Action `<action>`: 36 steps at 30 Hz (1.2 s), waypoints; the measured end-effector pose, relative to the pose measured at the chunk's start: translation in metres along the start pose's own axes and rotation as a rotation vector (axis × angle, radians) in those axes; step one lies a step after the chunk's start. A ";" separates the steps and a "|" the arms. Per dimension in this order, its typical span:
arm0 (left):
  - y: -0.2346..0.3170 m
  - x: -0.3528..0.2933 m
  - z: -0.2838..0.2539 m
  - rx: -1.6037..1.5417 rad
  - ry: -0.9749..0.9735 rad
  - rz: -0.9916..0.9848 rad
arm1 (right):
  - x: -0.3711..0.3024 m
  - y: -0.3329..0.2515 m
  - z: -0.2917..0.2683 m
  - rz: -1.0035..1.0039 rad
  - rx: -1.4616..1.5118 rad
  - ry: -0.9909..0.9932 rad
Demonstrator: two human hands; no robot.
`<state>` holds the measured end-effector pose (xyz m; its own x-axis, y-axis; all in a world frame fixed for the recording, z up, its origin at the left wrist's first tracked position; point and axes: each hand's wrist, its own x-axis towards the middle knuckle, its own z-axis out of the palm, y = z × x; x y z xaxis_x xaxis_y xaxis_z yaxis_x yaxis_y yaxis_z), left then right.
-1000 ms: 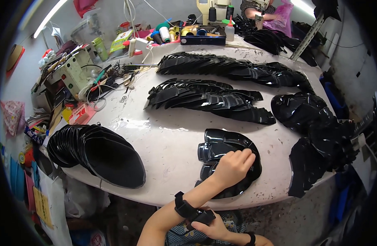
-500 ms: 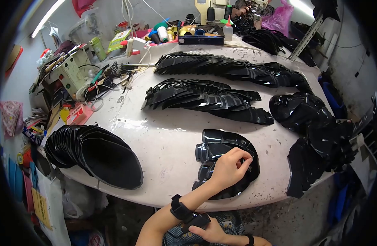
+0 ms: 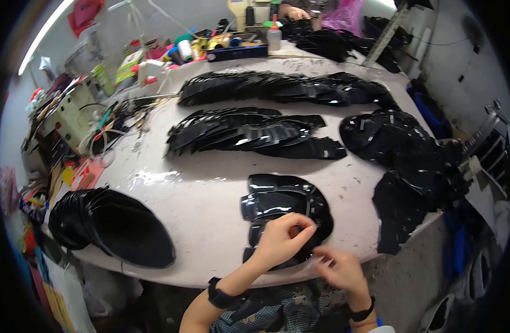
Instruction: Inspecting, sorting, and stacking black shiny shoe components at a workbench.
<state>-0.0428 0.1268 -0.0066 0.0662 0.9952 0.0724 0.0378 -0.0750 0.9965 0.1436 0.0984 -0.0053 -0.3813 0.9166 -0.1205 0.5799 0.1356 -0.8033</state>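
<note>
A cluttered workshop surrounds a pale, scuffed worktable [image 3: 210, 194] covered with glossy black cut pieces. At the table's 6 o'clock edge lies a small stack of black shaped pieces [image 3: 280, 205], and the left hand [image 3: 283, 241] rests on its near side with fingers curled, pinching the edge of a piece there. The right hand [image 3: 341, 269] sits just at 4 o'clock of the left one, at the table edge, fingers loosely bent; whether it holds anything cannot be told. At 12 o'clock of the stack spreads a fanned row of black pieces [image 3: 249, 133], and beyond it a longer row [image 3: 283, 89]. At 2 o'clock lies a loose heap [image 3: 399, 150]; at 9 o'clock a nested black stack [image 3: 110, 227].
</note>
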 end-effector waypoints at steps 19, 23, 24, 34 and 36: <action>-0.008 -0.077 0.000 0.149 -0.212 -0.050 | 0.037 0.065 -0.094 -0.137 -0.584 1.038; 0.011 -0.087 0.022 0.456 -0.080 0.437 | 0.001 -0.006 -0.070 -0.147 -0.201 0.967; 0.016 -0.086 0.027 0.587 -0.041 0.656 | -0.005 -0.014 -0.060 -0.132 -0.094 0.899; 0.056 -0.119 -0.003 0.212 -0.238 0.858 | -0.021 -0.020 -0.007 -0.250 -0.028 0.261; 0.060 -0.127 -0.022 -0.006 -0.196 0.498 | -0.025 -0.033 -0.008 -0.259 0.040 0.224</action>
<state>-0.0705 -0.0024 0.0450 0.2596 0.8088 0.5277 -0.0516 -0.5341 0.8439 0.1397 0.0742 0.0288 -0.3422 0.9140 0.2178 0.4543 0.3639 -0.8132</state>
